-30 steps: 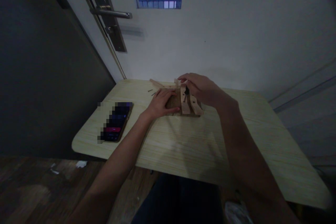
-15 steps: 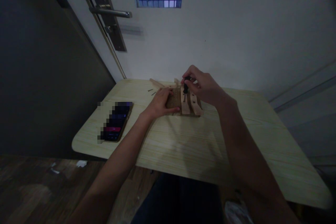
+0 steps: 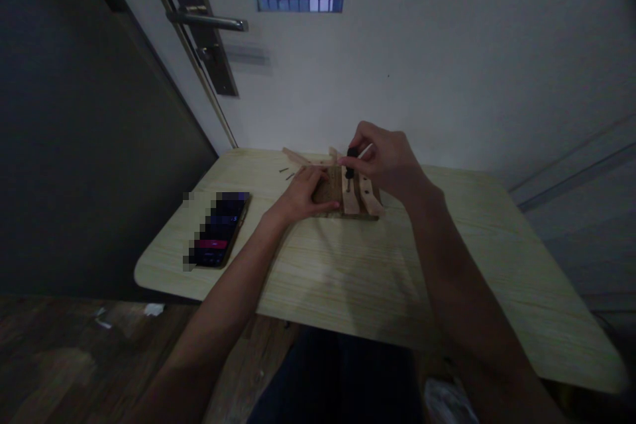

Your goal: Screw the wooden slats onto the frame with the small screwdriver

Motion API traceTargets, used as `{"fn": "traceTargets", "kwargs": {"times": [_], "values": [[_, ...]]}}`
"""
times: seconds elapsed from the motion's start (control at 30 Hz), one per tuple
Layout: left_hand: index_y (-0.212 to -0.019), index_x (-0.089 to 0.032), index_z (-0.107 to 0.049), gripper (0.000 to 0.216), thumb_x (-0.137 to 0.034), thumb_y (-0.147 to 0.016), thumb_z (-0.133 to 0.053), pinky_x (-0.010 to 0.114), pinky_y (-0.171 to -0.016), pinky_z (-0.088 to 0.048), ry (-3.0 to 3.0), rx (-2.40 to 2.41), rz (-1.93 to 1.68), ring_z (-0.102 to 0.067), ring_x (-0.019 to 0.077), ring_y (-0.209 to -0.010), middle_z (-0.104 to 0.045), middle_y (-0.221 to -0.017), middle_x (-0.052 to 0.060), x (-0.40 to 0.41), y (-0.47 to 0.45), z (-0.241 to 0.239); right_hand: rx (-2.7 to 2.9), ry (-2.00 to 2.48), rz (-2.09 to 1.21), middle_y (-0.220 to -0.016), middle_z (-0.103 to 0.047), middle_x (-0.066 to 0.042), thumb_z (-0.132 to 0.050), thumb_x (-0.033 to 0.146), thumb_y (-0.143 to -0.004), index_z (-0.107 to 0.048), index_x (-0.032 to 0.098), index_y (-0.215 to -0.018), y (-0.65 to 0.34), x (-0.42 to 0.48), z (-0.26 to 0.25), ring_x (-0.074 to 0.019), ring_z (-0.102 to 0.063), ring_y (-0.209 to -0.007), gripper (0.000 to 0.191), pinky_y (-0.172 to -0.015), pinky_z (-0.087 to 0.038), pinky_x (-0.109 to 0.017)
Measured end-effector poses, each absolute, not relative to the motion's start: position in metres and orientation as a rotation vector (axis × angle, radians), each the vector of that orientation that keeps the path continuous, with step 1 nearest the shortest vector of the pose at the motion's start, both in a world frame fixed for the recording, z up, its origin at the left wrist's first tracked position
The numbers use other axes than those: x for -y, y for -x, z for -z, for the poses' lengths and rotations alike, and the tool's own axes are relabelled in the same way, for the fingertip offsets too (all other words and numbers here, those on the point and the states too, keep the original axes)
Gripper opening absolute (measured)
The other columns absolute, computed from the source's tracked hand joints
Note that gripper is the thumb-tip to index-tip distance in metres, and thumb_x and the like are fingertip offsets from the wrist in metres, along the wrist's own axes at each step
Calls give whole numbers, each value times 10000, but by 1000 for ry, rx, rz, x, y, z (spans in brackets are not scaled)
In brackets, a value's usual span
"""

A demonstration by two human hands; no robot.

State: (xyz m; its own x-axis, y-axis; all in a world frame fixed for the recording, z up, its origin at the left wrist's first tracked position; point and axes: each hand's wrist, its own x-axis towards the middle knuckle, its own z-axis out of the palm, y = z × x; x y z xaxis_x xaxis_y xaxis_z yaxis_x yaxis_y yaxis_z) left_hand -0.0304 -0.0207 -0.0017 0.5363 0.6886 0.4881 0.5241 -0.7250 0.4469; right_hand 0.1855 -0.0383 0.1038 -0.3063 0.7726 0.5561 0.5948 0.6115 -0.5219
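My right hand [image 3: 382,156] is closed around the black handle of a screwdriver [image 3: 350,162]. Its shaft points down at a pale wooden strip [image 3: 351,202] lying on a brown wooden board [image 3: 328,193]. To the right of that strip, a second pale strip [image 3: 368,197] with dark holes sits on the same board. My left hand [image 3: 301,195] rests on the left part of the board, thumb and fingers spread apart; the thumb lies along the near edge. The screwdriver's tip is too small to make out clearly.
Loose pale wood pieces [image 3: 297,156] lie behind the board, with small screws [image 3: 289,177] left of it. A phone [image 3: 221,228] lies on the table [image 3: 318,265] at the left. Behind stands a white door [image 3: 422,59] with a lever handle [image 3: 213,21].
My right hand has turned a little around the screwdriver, its fingers shifting on the handle. The left hand and the board stay in place.
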Motion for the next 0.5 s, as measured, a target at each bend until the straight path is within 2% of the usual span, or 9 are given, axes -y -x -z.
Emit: {"fn": "traceTargets", "kwargs": {"times": [0.07, 0.17, 0.37, 0.5], "values": [[-1099, -196, -569, 583, -665, -792, -732, 559, -1080, -442, -2531, -1019, -962, -549, 359, -1254, -586, -1383, 180, 21, 31, 2, 2023, 1100, -233, -753, -671, 4, -751, 331, -820, -669, 211, -918, -187, 39, -103, -148, -621, -624, 175, -606, -461, -277], [-1109, -199, -567, 586, -656, -785, -738, 564, -1081, -439, -2520, -1037, -950, -541, 364, -1258, -585, -1386, 174, 23, 31, 1, 2062, 1063, -194, -827, -692, -21, -659, 259, -860, -681, 209, -1049, -191, 39, -102, -176, -637, -707, 197, -665, -480, -303], [-1140, -188, -550, 644, -654, -752, -764, 551, -1057, -455, -2476, -1050, -984, -565, 360, -1217, -598, -1346, 178, 23, 31, 2, 2104, 1090, -52, -858, -729, -80, -566, 235, -879, -697, 193, -835, -195, 34, -100, -208, -638, -790, 144, -765, -475, -350], [-1136, -189, -561, 624, -650, -764, -755, 550, -1060, -451, -2501, -1033, -986, -559, 356, -1227, -599, -1344, 170, 22, 31, 3, 2181, 1014, -109, -965, -747, -97, -505, 234, -919, -697, 182, -955, -191, 37, -99, -205, -646, -858, 203, -791, -471, -342]]}}
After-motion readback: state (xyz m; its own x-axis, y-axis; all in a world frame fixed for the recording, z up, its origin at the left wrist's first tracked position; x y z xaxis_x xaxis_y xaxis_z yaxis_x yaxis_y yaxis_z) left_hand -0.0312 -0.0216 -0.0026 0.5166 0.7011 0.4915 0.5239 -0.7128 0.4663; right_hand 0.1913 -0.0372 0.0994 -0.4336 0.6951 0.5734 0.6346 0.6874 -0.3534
